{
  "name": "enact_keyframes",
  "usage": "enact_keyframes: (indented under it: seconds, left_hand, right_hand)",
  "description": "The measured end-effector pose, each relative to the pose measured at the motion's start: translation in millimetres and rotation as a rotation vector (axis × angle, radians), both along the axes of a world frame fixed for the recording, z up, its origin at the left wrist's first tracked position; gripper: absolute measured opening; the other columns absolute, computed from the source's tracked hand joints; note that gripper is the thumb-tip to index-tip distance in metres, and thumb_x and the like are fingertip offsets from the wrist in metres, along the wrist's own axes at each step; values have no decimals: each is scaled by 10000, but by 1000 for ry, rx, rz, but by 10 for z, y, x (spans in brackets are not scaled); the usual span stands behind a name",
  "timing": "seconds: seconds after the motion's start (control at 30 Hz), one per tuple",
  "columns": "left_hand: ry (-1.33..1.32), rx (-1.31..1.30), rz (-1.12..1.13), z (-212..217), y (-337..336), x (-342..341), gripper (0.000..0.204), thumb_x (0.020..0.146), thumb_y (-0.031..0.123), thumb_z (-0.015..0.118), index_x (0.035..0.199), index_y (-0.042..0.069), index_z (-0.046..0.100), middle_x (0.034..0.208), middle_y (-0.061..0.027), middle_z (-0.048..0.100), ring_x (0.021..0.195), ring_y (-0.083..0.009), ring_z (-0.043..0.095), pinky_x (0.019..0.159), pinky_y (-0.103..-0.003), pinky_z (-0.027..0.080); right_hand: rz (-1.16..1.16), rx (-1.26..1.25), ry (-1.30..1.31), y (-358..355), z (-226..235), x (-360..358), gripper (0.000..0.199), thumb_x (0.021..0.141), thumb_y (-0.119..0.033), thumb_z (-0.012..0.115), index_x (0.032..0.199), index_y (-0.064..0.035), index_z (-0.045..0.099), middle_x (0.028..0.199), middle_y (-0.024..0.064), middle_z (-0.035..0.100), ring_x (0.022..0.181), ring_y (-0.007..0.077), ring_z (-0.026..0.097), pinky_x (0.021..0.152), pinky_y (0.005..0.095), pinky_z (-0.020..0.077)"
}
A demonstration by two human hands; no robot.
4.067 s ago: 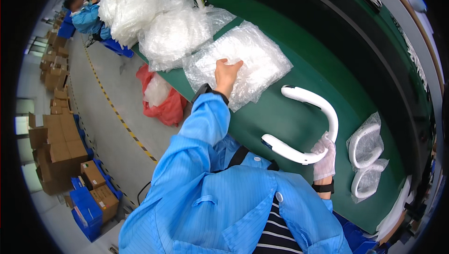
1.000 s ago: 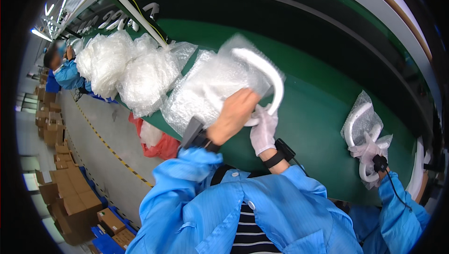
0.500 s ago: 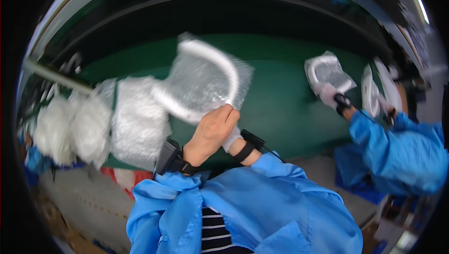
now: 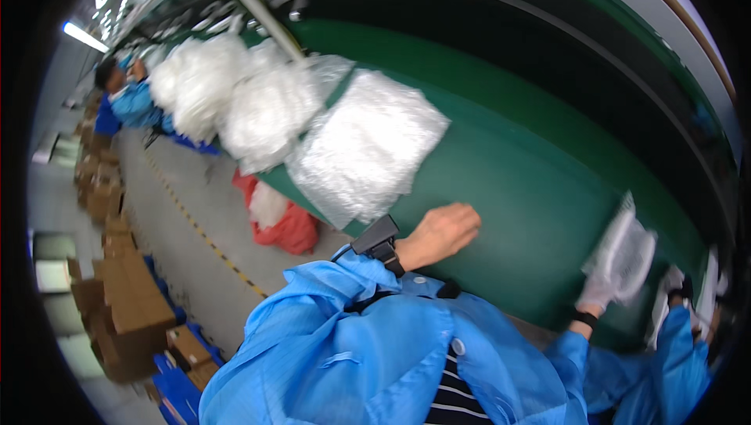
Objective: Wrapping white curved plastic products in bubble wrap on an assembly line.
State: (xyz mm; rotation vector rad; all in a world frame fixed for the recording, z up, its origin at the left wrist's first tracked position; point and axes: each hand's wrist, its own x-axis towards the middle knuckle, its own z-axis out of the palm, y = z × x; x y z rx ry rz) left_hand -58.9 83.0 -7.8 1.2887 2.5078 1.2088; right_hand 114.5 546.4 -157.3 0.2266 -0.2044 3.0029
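Note:
My left hand [image 4: 444, 233] hangs low over the green work surface [image 4: 516, 190], bare, with its fingers curled and nothing seen in them. To its upper left lies a stack of clear bubble bags [image 4: 374, 143]. My right hand [image 4: 598, 293], in a white glove, reaches out to the right. It grips a white part in a clear bubble bag [image 4: 630, 257], whose shape is partly blurred by the wrapping. Beyond it, a co-worker's gloved hand [image 4: 673, 280] is close to some white parts [image 4: 708, 284] at the far right.
Puffy heaps of clear bags [image 4: 270, 108] line the left of the surface, below a slanting pale pole [image 4: 246, 2]. A red bag [image 4: 285, 225] sits on the floor. Cardboard boxes [image 4: 133, 292] stand at left, and another person [image 4: 133, 100] works at the far left.
My view has swung left. My hands have parted: the right has carried the bagged part away to the right, while the left has come off it and stays near my body.

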Motion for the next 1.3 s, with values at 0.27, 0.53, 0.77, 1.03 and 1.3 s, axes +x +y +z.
enact_keyframes:
  seconds: [0.27, 0.53, 0.77, 1.03, 1.3]
  left_hand:
    - [105, -200, 872, -200, -1113, -408, 434, 674, 196, 714, 1033, 45, 521, 1090, -141, 497, 941, -326, 517, 777, -394, 449]
    - [-86, 127, 1092, -312, -1259, -381, 94, 793, 75, 587, 878, 43, 562, 885, -66, 596, 805, -273, 575, 675, -335, 461]
    - [-20, 161, 1067, 68, -1523, -426, 79, 813, 89, 589, 870, 37, 580, 909, -87, 603, 799, -254, 577, 673, -326, 458]
    - [100, -186, 932, -1, -1086, -247, 717, 593, 148, 722, 1235, 19, 431, 1180, -175, 501, 1037, -330, 524, 858, -392, 449]
    - [-30, 107, 978, -472, -1291, -317, 174, 754, 42, 572, 926, 61, 584, 845, -124, 598, 791, -307, 588, 681, -381, 477]
  right_hand:
    - [-273, 1006, -1483, -1084, 1071, -496, 530, 898, -547, 408, 777, -56, 570, 547, -27, 456, 410, 73, 392, 353, 200, 258]
    - [526, 1184, -918, -3370, 1302, -1981, 352, 881, -353, 559, 745, -29, 561, 552, -1, 460, 451, 84, 440, 391, 205, 321]
    - [664, 1310, -491, -4301, 1634, -2837, 347, 882, -324, 550, 966, 11, 581, 818, 138, 608, 662, 190, 602, 558, 307, 504]
    - [182, 2016, 542, -4395, 1248, -2613, 392, 851, -173, 556, 1203, -15, 487, 1081, 215, 575, 980, 343, 571, 823, 386, 471]
    - [114, 1883, 209, -4023, 1472, -2703, 220, 891, -175, 539, 947, 32, 588, 791, 147, 633, 704, 230, 645, 611, 297, 514]
